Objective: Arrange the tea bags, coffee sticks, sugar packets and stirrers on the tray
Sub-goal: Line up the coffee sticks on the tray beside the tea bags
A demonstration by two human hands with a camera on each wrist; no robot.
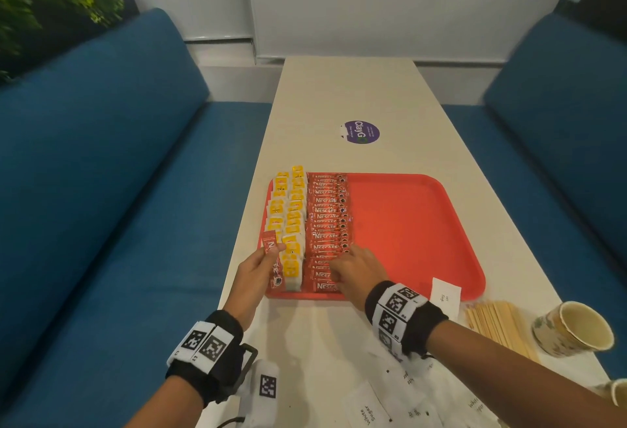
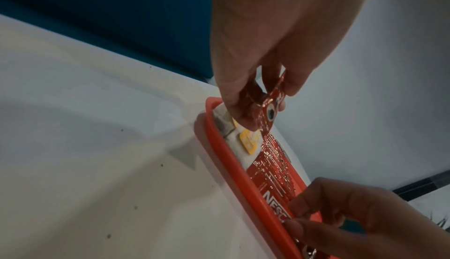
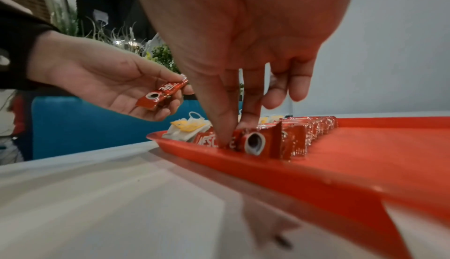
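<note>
- The red tray lies on the white table, its near edge close to the person.
- Tea bags with yellow tags fill two columns at the tray's 9 o'clock side.
- Just beside them, toward 3 o'clock, red coffee sticks lie stacked in one column from 12 down to 6 o'clock.
- The left hand pinches one loose coffee stick between thumb and fingers, above the tray's 8 o'clock corner.
- The right hand has its fingers pointing down, the tips pressing on the nearest sticks at the column's 6 o'clock end; it grasps nothing.
- Sugar packets lie scattered on the table at 6 o'clock of the tray.
- Wooden stirrers lie at 4 o'clock, beside a paper cup.
</note>
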